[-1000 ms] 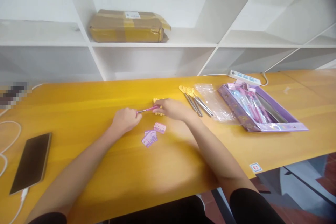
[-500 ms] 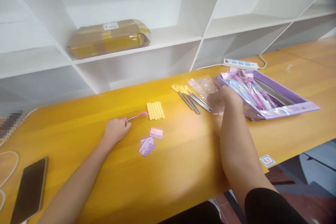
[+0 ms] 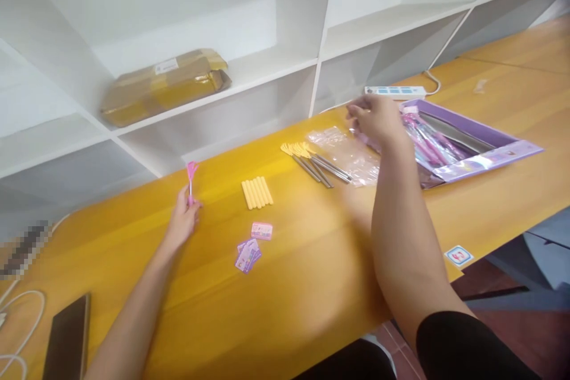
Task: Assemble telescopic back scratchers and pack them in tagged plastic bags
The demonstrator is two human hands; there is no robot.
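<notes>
My left hand [image 3: 184, 215] is closed around the pink handle of a small back scratcher [image 3: 191, 173], its claw head pointing up and away. My right hand [image 3: 376, 119] is over the left side of a purple display box [image 3: 494, 157]. Its fingers are curled together, and whatever they may hold is hidden. Inside the box lie wrapped pink and blue back scratchers [image 3: 430, 136]. Left of the box are clear plastic wrappers [image 3: 345, 154] and several yellow claw heads on metal rods [image 3: 312, 163]. Yellow handle tubes [image 3: 257, 192] lie side by side mid-table, with small printed cards [image 3: 247, 254] nearer me.
A power strip [image 3: 394, 92] sits behind the box. At the left are a phone [image 3: 66, 338] and white cables [image 3: 27, 294]. White shelves rise at the back, with a taped cardboard parcel [image 3: 164, 88] on one. A sticker [image 3: 458, 256] marks the table's front edge.
My left hand has turned the pink back scratcher from pointing right to pointing upward. My right hand has risen from the wrappers toward the back of the box. The view has shifted slightly.
</notes>
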